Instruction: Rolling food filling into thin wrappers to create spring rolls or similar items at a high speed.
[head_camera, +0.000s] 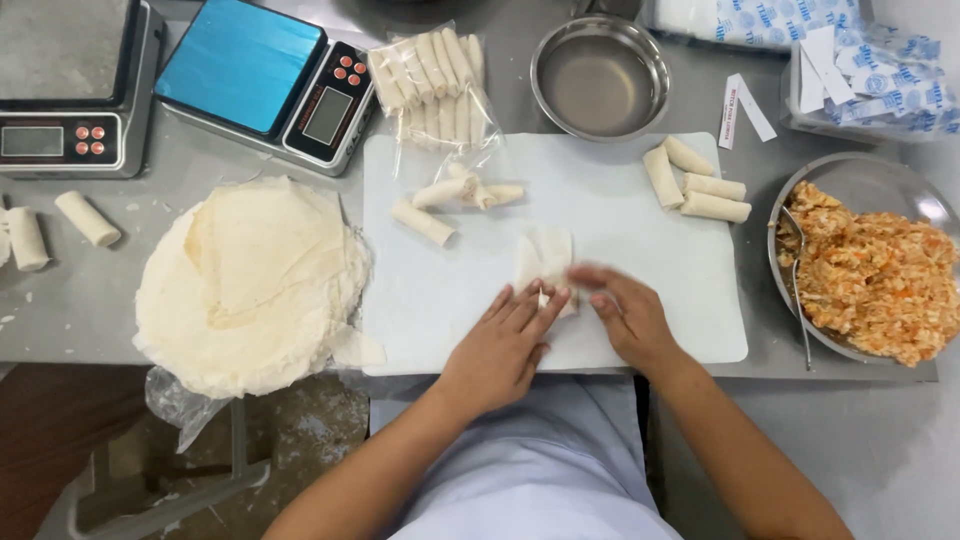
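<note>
On the white cutting board (450, 290), a thin pale wrapper (545, 256) lies half folded. My left hand (505, 345) and my right hand (620, 310) both press on its near edge, fingers flat, rolling it. Several finished rolls (450, 200) lie at the board's far left, and three more rolls (700, 190) at its far right. A stack of round wrappers (250, 285) sits left of the board. A metal bowl (860, 185) of orange-tan filling (875, 285) with a spoon (795, 280) stands at the right.
Two digital scales (265, 75) (70, 85) stand at the back left. A clear bag of rolls (435, 85) and an empty steel bowl (600, 75) sit behind the board. Blue-and-white packets (870, 80) fill the back right. Two loose rolls (60, 225) lie at the far left.
</note>
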